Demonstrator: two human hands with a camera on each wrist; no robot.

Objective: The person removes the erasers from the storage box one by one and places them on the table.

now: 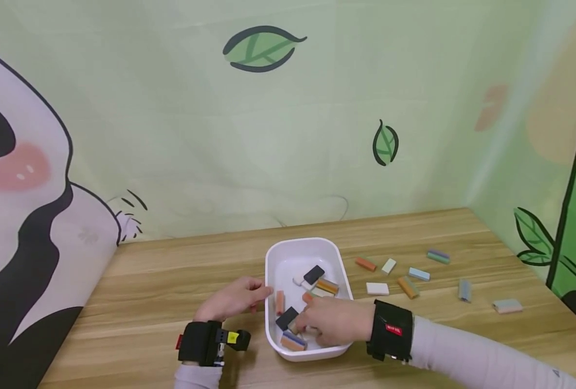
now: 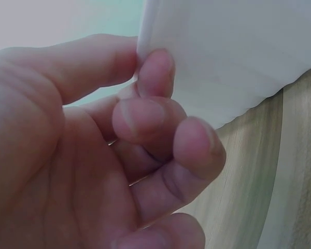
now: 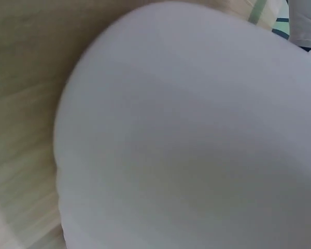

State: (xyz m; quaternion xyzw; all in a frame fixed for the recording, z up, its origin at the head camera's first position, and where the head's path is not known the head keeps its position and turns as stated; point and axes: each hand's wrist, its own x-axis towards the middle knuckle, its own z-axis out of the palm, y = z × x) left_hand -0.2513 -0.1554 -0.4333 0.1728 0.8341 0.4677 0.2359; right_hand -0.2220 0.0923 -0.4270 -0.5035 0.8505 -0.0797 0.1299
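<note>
A white plastic tray point(image 1: 274, 265) holds several small two-tone and plain blocks. On its left side my left hand point(image 1: 236, 299) pinches the rim, thumb and index finger at the edge; the left wrist view shows the other fingers point(image 2: 197, 145) curled outside the tray wall point(image 2: 223, 57). My right hand point(image 1: 334, 320) reaches down into the tray's near right part, fingers bent among the blocks. By its fingertips are a dark block point(image 1: 287, 319) and a blue-and-orange block point(image 1: 293, 341). I cannot tell whether those fingers grip a block. The right wrist view shows only the tray's outside point(image 3: 186, 129).
More blocks lie loose on the wooden table point(image 1: 186, 270) right of the tray, among them an orange block point(image 1: 365, 263), a white block point(image 1: 377, 289) and a light blue block point(image 1: 419, 274). A printed cloth point(image 1: 195, 135) hangs behind the table.
</note>
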